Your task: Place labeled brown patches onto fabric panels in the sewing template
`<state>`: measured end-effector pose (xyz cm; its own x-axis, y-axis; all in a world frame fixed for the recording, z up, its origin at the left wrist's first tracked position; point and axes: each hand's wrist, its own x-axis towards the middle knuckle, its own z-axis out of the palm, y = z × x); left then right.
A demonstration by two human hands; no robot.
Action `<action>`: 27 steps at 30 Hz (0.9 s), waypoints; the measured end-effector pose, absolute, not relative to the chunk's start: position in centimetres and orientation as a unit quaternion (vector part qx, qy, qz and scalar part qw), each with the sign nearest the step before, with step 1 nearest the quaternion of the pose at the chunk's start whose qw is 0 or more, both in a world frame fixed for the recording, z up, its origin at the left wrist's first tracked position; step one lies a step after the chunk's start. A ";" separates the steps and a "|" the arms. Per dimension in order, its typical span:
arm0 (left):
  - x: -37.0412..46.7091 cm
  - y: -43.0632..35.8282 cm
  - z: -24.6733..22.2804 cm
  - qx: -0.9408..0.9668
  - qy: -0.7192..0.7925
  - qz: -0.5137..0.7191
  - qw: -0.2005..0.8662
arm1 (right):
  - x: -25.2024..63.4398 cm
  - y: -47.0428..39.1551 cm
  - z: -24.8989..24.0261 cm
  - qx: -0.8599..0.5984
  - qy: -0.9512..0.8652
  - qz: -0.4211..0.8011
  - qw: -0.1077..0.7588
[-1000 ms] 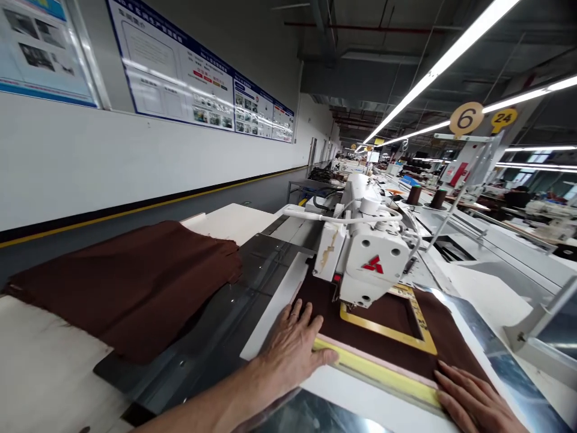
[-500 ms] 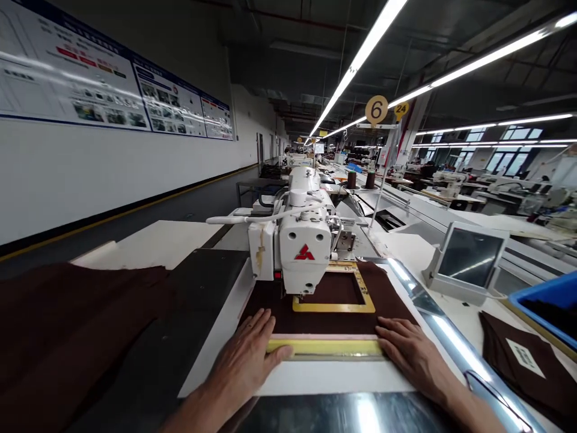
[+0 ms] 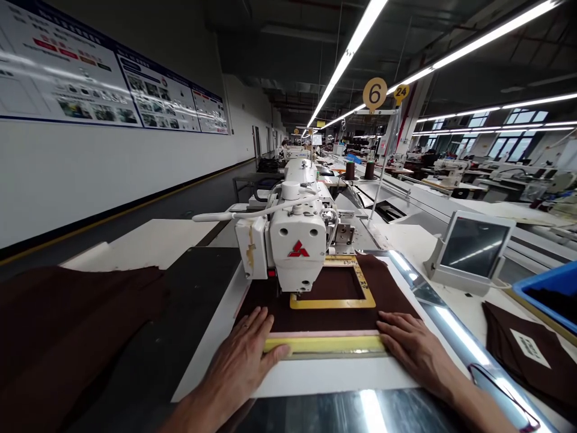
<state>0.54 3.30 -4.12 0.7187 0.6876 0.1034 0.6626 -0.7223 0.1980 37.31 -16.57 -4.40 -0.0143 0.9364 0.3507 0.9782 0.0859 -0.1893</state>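
Dark brown fabric [image 3: 270, 319] lies flat on a white plate under the head of a white sewing machine [image 3: 297, 240]. A yellow frame [image 3: 333, 304] rests on the fabric beside the needle area, which is hidden. My left hand [image 3: 247, 346] lies with fingers stretched out on the fabric's near left corner, its thumb on a yellow strip [image 3: 324, 344] along the near edge. Flat on the near right corner is my right hand [image 3: 412, 340], fingers extended, touching the strip's right end. Neither hand grips anything.
More brown fabric [image 3: 81, 325] is spread at the left. On the right stand a small screen [image 3: 475, 246] and a blue bin [image 3: 550, 294], with brown pieces bearing a white label [image 3: 529, 349] nearby. Thread cones [image 3: 350, 171] are behind the machine.
The view has shifted slightly. Both hands stay flat at the same corners of the fabric, and the frame and machine head look unchanged.
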 end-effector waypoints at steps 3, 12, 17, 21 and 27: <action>0.4 3.6 -4.7 0.925 0.361 0.096 0.068 | 37.5 -16.6 -4.4 -0.673 -0.712 -0.054 0.192; 0.6 3.4 -4.1 0.923 0.375 0.063 0.060 | 37.9 -16.8 -4.8 -0.673 -0.716 -0.054 0.176; 0.2 3.5 -4.6 0.920 0.379 0.071 0.075 | 38.3 -16.8 -5.3 -0.672 -0.715 -0.060 0.183; 0.3 3.4 -4.3 0.920 0.384 0.047 0.068 | 38.5 -16.8 -5.6 -0.667 -0.720 -0.072 0.178; 0.4 3.3 -4.0 0.926 0.371 0.054 0.044 | 38.5 -16.9 -5.6 -0.664 -0.725 -0.083 0.163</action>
